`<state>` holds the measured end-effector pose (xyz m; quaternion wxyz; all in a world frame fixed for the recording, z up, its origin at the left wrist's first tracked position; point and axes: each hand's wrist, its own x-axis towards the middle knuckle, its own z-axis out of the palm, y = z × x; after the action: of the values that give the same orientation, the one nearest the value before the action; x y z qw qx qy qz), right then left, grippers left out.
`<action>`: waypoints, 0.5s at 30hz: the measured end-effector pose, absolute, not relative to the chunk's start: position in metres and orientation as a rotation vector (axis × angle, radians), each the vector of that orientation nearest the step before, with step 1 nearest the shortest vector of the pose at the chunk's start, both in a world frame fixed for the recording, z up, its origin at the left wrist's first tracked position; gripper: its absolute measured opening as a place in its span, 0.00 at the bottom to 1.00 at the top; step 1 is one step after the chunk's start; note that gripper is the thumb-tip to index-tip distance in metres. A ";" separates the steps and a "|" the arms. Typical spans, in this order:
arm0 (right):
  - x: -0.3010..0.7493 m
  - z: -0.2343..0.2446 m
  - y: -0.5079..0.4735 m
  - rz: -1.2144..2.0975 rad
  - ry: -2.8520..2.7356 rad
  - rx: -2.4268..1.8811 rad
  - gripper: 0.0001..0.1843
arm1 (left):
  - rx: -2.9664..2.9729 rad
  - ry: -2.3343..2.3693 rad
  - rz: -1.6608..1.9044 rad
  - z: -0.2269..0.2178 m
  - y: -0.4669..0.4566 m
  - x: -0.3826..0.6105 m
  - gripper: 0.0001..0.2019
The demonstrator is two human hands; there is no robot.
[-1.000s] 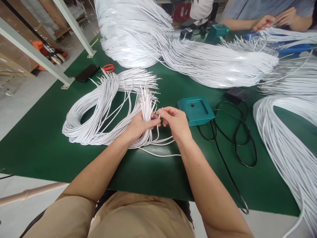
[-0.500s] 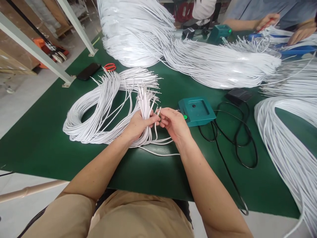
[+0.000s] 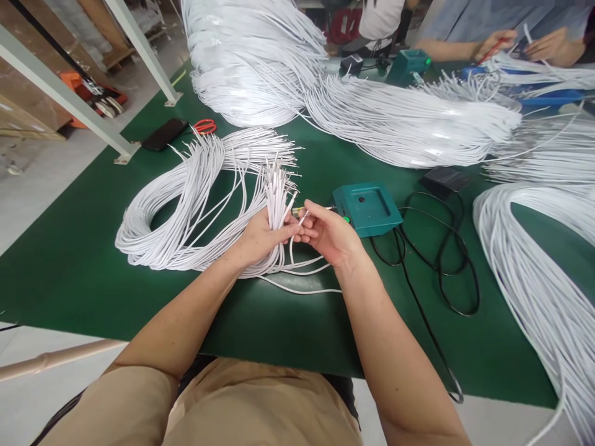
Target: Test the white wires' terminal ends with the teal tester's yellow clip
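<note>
My left hand (image 3: 267,238) is wrapped round a bundle of white cables (image 3: 277,195), whose stripped ends stick up above my fist. The rest of that bundle curls away to the left in a large coil (image 3: 149,229) on the green table (image 3: 297,325). Right beside it, my right hand (image 3: 328,232) pinches a single white cable (image 3: 303,218) near its end, with the fingertips of both hands close together. Just behind my right hand stands a teal box (image 3: 367,207) with a lit green spot; a thin metal tip on its left side points toward my fingers.
Scissors with red handles (image 3: 204,127) and a black phone (image 3: 165,134) lie at the far left. Big heaps of white cable (image 3: 255,62) fill the back, and another coil (image 3: 515,229) lies right. A black cord (image 3: 441,272) loops beside the box. Across the table, a co-worker's hands (image 3: 551,46) handle cables.
The cable end at my right fingertips now leans to the right, and my right hand has opened slightly. My left hand keeps the bundle. The co-worker's hand has lifted a cable.
</note>
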<state>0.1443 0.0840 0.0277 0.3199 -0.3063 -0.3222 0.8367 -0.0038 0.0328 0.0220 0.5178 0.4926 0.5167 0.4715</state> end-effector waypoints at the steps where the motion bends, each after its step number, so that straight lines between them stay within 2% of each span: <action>1: 0.145 0.027 0.084 2.202 -0.837 -0.793 0.18 | 1.174 1.251 1.133 0.022 0.033 -0.005 0.14; 8: 0.145 0.023 0.085 2.136 -0.863 -0.765 0.16 | 1.156 1.286 1.166 0.022 0.034 -0.008 0.14; 15: 0.141 0.029 0.079 1.850 -1.041 -0.897 0.17 | 1.128 1.294 1.223 0.021 0.036 -0.008 0.15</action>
<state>0.1413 0.0786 0.0295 0.4065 -0.3558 -0.4127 0.7334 -0.0076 0.0359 0.0207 0.4942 0.4654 0.5338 0.5043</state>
